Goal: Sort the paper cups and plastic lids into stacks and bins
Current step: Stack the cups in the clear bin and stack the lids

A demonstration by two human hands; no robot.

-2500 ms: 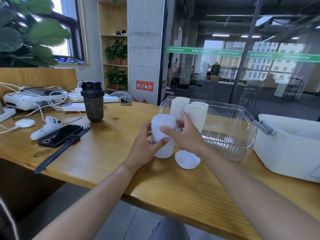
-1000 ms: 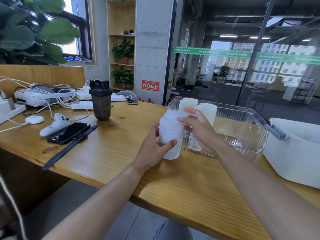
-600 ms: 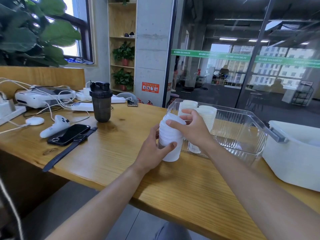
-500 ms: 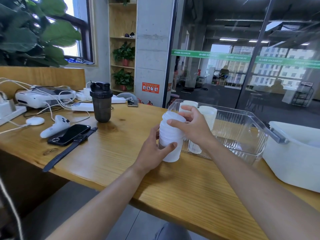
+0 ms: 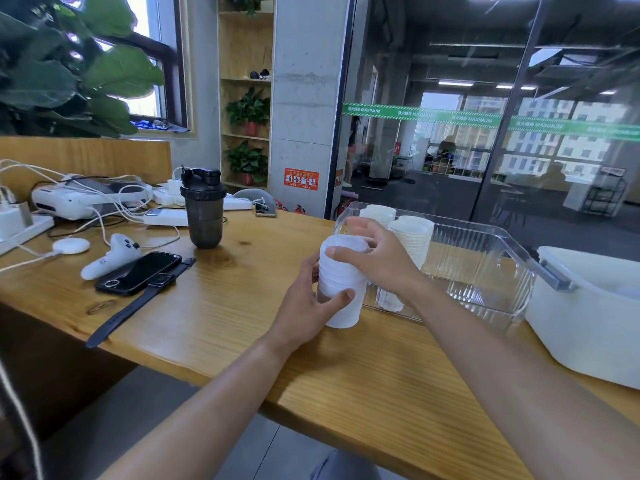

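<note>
A stack of white paper cups (image 5: 341, 282) stands on the wooden table (image 5: 221, 306) just in front of a clear plastic bin (image 5: 485, 265). My left hand (image 5: 304, 306) grips the lower half of this stack, thumb across its front. My right hand (image 5: 377, 258) holds the top of the stack, fingers curled over its rim. Two more stacks of white cups (image 5: 410, 237) stand inside the clear bin at its left end. A white bin (image 5: 585, 317) sits at the right edge.
A dark shaker bottle (image 5: 204, 209) stands left of the cups. Further left lie a phone (image 5: 140, 271), a watch strap (image 5: 135, 306), a white controller (image 5: 110, 254), chargers and cables. A glass wall runs behind the table.
The loose lid that lay on the table 2.5 s ago is gone from view. My right hand shifted at the top of the stack; both hands stay on it.
</note>
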